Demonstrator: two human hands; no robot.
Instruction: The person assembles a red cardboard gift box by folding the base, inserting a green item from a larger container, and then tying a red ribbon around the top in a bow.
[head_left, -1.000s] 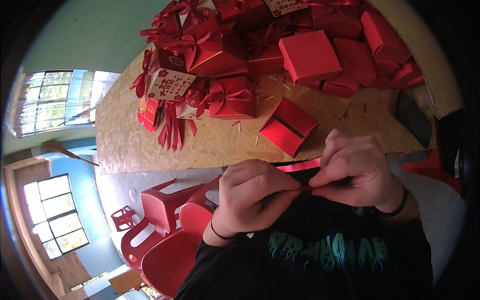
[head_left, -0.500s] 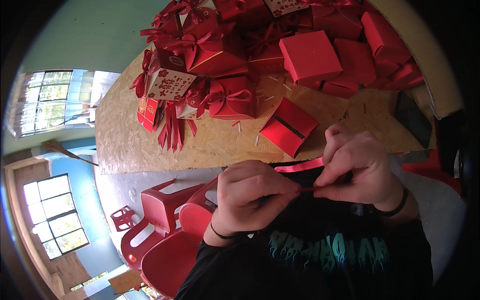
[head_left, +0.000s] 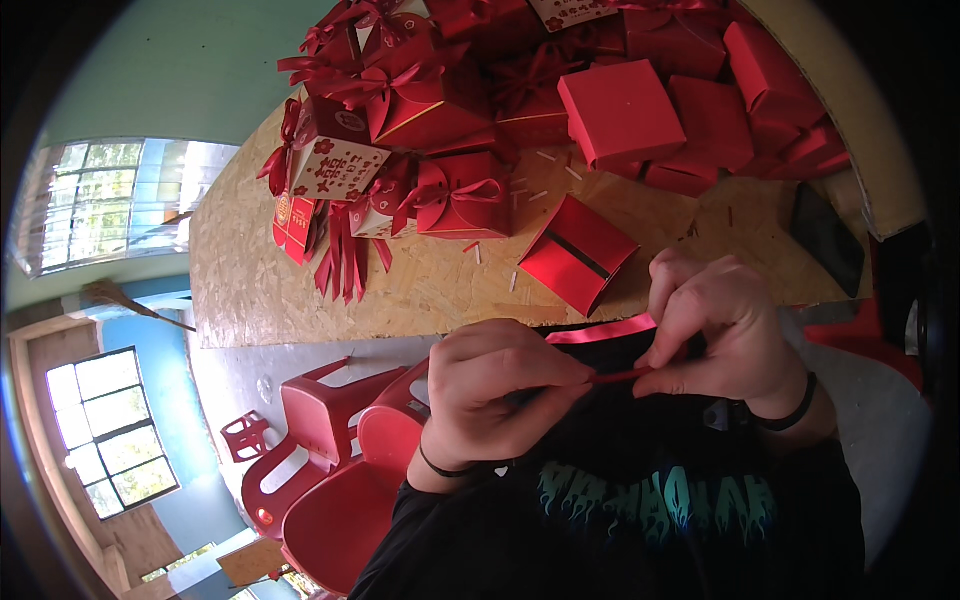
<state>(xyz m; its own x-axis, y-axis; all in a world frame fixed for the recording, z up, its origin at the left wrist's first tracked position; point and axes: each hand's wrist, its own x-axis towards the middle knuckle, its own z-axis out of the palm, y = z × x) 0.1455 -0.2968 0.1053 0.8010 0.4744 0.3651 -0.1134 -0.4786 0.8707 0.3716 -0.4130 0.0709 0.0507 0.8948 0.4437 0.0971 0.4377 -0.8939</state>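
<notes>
A shiny red ribbon (head_left: 600, 330) runs between my two hands, held just off the table's near edge in front of my black shirt. My left hand (head_left: 500, 385) pinches one stretch of it between thumb and fingertips. Thumb and forefinger of my right hand (head_left: 715, 335) grip it as well, and a short taut length shows between the fingertips. A second stretch loops above, from behind the left hand to the right. Just beyond the hands a small red box (head_left: 578, 255) rests on the table, with a dark strip across its top.
Finished-looking red and white gift boxes with bows (head_left: 460, 195) crowd the far left of the wooden table (head_left: 270, 310). Plain red boxes (head_left: 622, 112) pile up at the far right. A dark flat phone-like slab (head_left: 828, 240) lies right. Red plastic chairs (head_left: 345, 470) stand at left.
My hands have drawn slightly apart, so a bit more ribbon shows between the fingertips. The left hand moved a little left, while the boxes stayed put.
</notes>
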